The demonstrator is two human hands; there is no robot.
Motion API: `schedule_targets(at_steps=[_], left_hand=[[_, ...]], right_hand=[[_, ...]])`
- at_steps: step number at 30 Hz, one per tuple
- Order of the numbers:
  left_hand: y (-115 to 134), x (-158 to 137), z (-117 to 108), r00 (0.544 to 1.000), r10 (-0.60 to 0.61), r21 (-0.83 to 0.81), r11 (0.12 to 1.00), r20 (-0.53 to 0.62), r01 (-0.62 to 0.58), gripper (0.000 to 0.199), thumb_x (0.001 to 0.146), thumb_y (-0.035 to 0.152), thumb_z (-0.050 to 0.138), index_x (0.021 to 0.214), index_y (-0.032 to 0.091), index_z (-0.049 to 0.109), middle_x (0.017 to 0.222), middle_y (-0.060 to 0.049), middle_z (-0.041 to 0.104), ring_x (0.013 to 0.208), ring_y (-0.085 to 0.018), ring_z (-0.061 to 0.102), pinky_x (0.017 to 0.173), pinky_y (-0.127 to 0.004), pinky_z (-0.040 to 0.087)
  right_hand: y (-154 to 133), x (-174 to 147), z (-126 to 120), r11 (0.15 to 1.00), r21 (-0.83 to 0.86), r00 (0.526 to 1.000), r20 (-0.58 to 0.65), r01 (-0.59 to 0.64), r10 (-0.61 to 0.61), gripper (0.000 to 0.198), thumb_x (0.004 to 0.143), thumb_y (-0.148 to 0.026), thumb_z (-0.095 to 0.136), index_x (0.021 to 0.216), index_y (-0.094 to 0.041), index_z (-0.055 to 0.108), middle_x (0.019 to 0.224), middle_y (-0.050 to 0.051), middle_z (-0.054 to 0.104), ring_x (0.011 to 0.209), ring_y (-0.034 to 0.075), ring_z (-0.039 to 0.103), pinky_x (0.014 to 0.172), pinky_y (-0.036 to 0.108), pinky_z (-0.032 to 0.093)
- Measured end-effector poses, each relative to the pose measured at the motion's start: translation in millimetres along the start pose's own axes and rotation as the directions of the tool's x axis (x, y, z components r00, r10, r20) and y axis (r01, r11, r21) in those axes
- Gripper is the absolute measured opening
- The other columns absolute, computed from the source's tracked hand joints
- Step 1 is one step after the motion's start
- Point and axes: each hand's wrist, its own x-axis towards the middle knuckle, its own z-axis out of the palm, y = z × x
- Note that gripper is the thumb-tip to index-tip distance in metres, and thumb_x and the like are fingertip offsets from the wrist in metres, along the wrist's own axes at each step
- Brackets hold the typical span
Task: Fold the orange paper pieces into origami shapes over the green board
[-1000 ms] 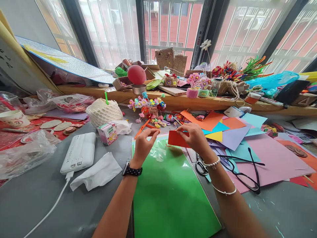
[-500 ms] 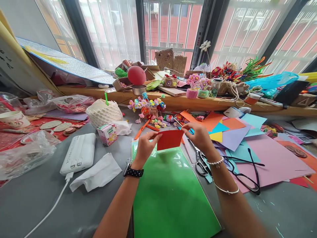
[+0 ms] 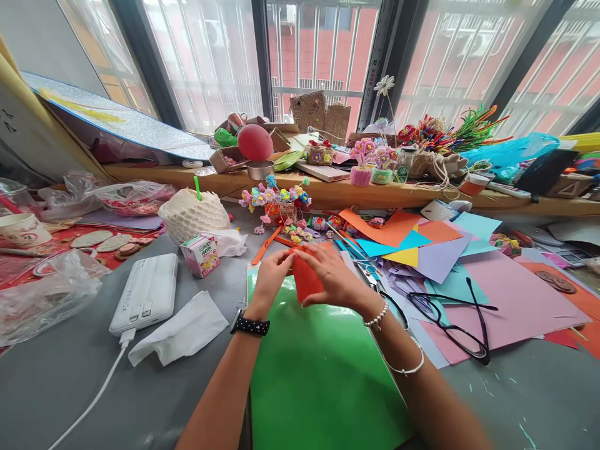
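Observation:
A small orange-red piece of paper (image 3: 307, 284) is held up over the far part of a glossy green board (image 3: 328, 375). Thumb and fingers of my left hand (image 3: 272, 281) pinch its upper left corner. My right hand (image 3: 335, 280) lies across the paper's right part, fingertips at the top near the left hand and thumb at the lower edge, gripping it; part of the paper is hidden behind this hand. Just right of the board lie black-handled scissors (image 3: 396, 306), partly covered by my right wrist.
Coloured paper sheets (image 3: 440, 259) and black-framed glasses (image 3: 473, 340) lie to the right. A white power bank (image 3: 149, 287) with a cable, a tissue (image 3: 182, 328), a small pink carton (image 3: 200, 256) and a coconut with a green straw (image 3: 194, 215) are on the left. Crocheted flowers (image 3: 276, 203) stand ahead.
My right hand has moved left from the paper's right corner to across its front, fingertips now close to my left hand. The paper now shows narrower and more upright.

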Motion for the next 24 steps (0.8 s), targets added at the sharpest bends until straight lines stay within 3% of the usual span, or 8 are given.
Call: schedule_targets(at_steps=[6,13,18,20,22,24], left_hand=[[4.0,-2.7,1.4,0.992,-0.121,-0.193,0.973,0.033,0.126,0.023,0.065,0.029,0.058,0.082,0.014,0.060,0.077,-0.003,0.061,0.064,-0.010,0.056,0.056,-0.018,0.044],[5.8,-3.5,3.2,0.975,-0.046,-0.178,0.980,0.215,0.086,0.037,0.072,0.036,0.056,0.104,0.016,0.055,0.093,-0.005,0.060,0.081,-0.015,0.057,0.065,-0.021,0.045],[6.0,-4.4,5.1,0.961,0.081,-0.011,0.997,0.263,-0.081,0.042,0.075,0.034,0.051,0.111,0.013,0.048,0.105,-0.008,0.056,0.092,-0.019,0.054,0.077,-0.027,0.044],[6.3,-4.3,8.1,0.953,0.167,0.149,0.967,0.253,-0.209,0.041,0.077,0.031,0.048,0.111,0.010,0.046,0.106,-0.010,0.055,0.092,-0.019,0.054,0.078,-0.029,0.044],[8.0,-4.3,12.9,0.933,0.260,0.396,0.852,0.248,-0.343,0.034,0.078,0.026,0.044,0.107,0.009,0.049,0.102,-0.012,0.057,0.089,-0.020,0.054,0.078,-0.031,0.043],[12.3,-5.2,19.4,0.905,0.330,0.644,0.638,0.267,-0.423,0.028,0.078,0.020,0.041,0.102,0.010,0.051,0.100,-0.012,0.057,0.089,-0.021,0.054,0.078,-0.032,0.043]], right_hand=[[2.7,-0.4,2.8,0.999,0.033,1.000,0.029,-0.007,0.006,0.086,0.057,-0.048,0.065,0.129,-0.017,0.028,0.132,0.016,0.030,0.120,0.027,0.029,0.097,0.044,0.025],[4.3,2.6,3.1,0.976,0.212,0.995,-0.068,-0.057,0.073,0.078,0.067,-0.049,0.056,0.129,-0.014,0.026,0.130,0.015,0.035,0.119,0.023,0.032,0.097,0.039,0.030],[8.3,3.0,7.2,0.964,0.255,0.989,-0.103,-0.075,0.104,0.080,0.065,-0.048,0.059,0.128,-0.011,0.027,0.128,0.016,0.036,0.117,0.024,0.035,0.097,0.039,0.030],[10.6,2.8,8.7,0.958,0.276,0.986,-0.124,-0.075,0.113,0.079,0.065,-0.044,0.061,0.128,-0.011,0.026,0.128,0.016,0.037,0.116,0.024,0.036,0.097,0.039,0.030],[13.1,2.9,10.8,0.952,0.300,0.982,-0.150,-0.066,0.116,0.078,0.065,-0.038,0.062,0.128,-0.011,0.025,0.128,0.016,0.037,0.117,0.023,0.036,0.098,0.038,0.030],[15.6,3.5,13.6,0.946,0.321,0.977,-0.178,-0.056,0.118,0.076,0.065,-0.031,0.061,0.128,-0.012,0.024,0.129,0.016,0.035,0.118,0.023,0.034,0.099,0.038,0.028]])
